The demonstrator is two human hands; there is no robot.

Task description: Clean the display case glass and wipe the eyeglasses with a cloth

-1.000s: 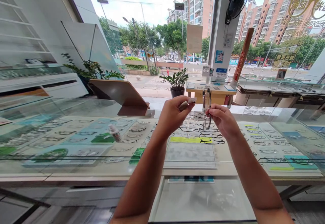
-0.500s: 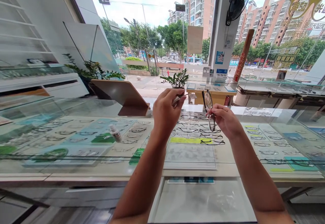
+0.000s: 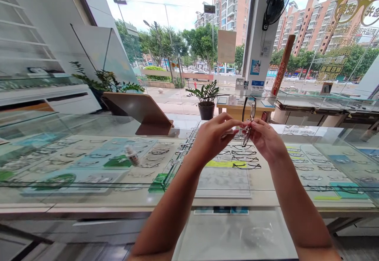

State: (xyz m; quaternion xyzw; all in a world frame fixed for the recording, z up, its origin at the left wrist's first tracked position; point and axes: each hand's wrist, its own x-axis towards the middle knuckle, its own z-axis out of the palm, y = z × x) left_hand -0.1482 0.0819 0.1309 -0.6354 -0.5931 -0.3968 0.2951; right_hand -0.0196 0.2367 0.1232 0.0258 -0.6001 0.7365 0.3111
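Observation:
In the head view, my right hand (image 3: 268, 140) pinches a pair of eyeglasses (image 3: 253, 109) near the middle. The glasses have dark rims and clear lenses, and are held edge-on and upright above the glass counter. My left hand (image 3: 214, 136) has come up beside them, its index fingertip at the frame near the bridge. Something small and whitish shows between its curled fingers, too hidden to name. Below both hands, rows of eyeglass frames (image 3: 247, 166) lie in the display case.
The glass counter (image 3: 183, 190) runs across the view. On it stand a brown tilted mirror or board (image 3: 139, 111) and a small white bottle (image 3: 132, 155). Beyond are a potted plant (image 3: 206, 109), a wooden table (image 3: 231, 113) and a wall fan (image 3: 276, 4).
My left hand has moved right and slightly down, from apart to touching the eyeglasses. The thin piece with a whitish end at its fingertips no longer shows clearly. The glasses have turned more edge-on.

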